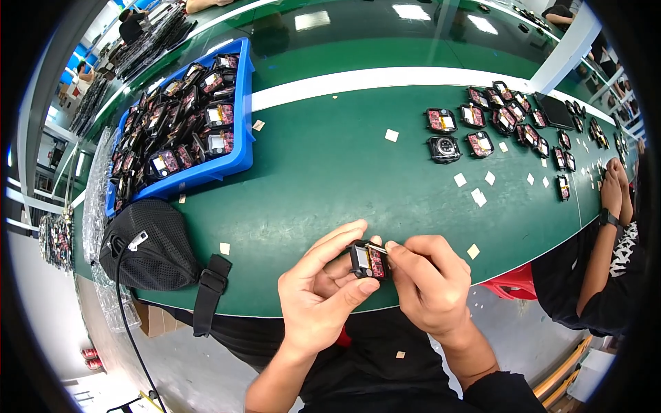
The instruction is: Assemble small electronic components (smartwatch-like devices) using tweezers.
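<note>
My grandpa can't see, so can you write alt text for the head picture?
A person's left hand holds a small black device, the right hand at its edge, over a green table. Similar devices fill a blue bin at left.

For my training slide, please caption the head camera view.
Left hand holds a small black-cased device with red circuit board, right hand at its edge, at a flat green tabletop.
</note>
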Available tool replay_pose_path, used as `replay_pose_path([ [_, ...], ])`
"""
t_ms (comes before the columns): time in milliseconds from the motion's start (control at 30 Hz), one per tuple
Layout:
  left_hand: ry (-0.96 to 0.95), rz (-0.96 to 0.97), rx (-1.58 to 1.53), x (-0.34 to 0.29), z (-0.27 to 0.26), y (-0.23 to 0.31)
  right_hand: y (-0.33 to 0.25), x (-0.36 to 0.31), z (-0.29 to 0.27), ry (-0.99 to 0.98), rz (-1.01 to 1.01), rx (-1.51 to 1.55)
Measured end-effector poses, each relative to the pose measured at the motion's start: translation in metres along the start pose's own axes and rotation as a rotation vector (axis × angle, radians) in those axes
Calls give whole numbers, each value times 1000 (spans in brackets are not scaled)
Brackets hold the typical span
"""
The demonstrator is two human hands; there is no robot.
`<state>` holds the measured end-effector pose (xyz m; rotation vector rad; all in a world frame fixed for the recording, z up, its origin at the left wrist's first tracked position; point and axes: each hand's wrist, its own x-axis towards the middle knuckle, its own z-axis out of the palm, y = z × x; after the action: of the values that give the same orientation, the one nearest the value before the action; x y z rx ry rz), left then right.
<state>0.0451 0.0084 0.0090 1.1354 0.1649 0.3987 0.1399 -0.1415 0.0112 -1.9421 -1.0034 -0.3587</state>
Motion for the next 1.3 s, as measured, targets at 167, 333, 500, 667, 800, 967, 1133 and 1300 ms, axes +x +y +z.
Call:
replay_pose_path([
  [167,-48,63,-18,2,0,-3,-1,1,-4,13,42,51],
  [333,-52,113,-69,4,-7,-11,1,10,-14,24,159,-38],
  [500,-85,135,-55,2,-7,-8,24,37,-26,-17,330,-443],
  [667,-16,93,-44,2,0,0,34,45,-23,-90,415,-527],
  [800,-105,312,141,16,-20,29,37,37,-23,-11,306,-484],
  [967,264,620,888,66,-70,92,39,31,-26,-10,290,-416],
  [1133,656,737,1419,113,-132,153,38,31,-20,-27,295,-348],
  [1300,758,561,1628,145,-170,166,30,30,-23,-2,231,-314],
])
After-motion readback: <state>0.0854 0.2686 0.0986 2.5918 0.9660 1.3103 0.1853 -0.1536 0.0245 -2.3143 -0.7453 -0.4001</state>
